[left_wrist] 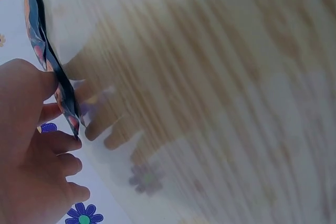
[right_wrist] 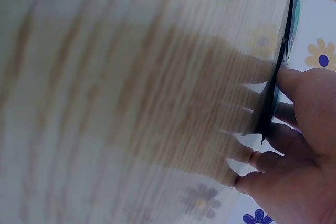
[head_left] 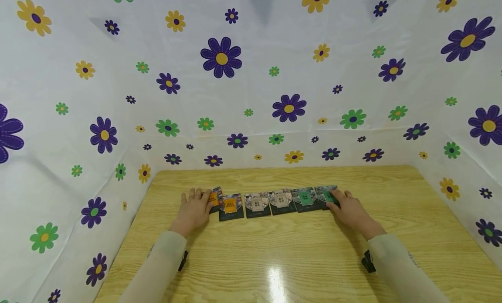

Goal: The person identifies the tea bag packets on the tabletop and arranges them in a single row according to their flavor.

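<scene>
Several flat square packets lie side by side in a row on the wooden table. At the left end, my left hand [head_left: 193,210] rests with spread fingers on an orange-labelled packet [head_left: 215,199]. Beside that lies a second orange-labelled packet [head_left: 231,207], set slightly nearer. Two pale-labelled packets [head_left: 257,205] occupy the middle, followed by a green-labelled packet [head_left: 305,199]. My right hand [head_left: 351,210] touches the rightmost green-labelled packet [head_left: 324,195] with thumb and fingers at its right side. Both wrist views show the packets edge-on, the left packet [left_wrist: 65,95] and the right packet [right_wrist: 273,95] beside the fingers.
The wooden table [head_left: 274,246] has a light grain and reflects the overhead light. A white cloth [head_left: 251,85] with purple, yellow and green flowers hangs behind and along both sides. Dark straps [head_left: 368,262] show at the sleeves.
</scene>
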